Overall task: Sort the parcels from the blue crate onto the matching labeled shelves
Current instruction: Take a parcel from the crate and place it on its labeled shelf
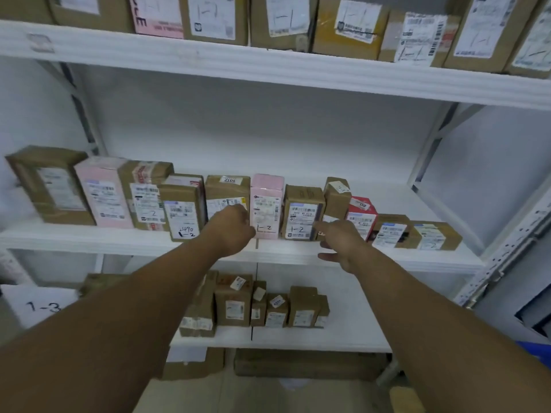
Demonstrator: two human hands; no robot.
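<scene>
On the middle shelf [396,259] stands a row of parcels, several marked 1-2 by hand. My left hand [234,231] is curled against the front of a brown parcel [227,190] that sits between a parcel marked 2490 [182,208] and a pink parcel [266,204]. Its fingers are hidden behind the back of the hand. My right hand [340,241] is spread, and its index finger touches the lower right corner of a brown parcel marked 1-2 [302,214]. A corner of the blue crate [536,351] shows at the right edge.
The top shelf [268,68] holds large cartons marked 1-1. The lower shelf [343,335] carries several small brown parcels, with a 1-3 sign [44,307] to its left. A red box [362,216] and low brown boxes end the middle row. Flat cartons lie on the floor.
</scene>
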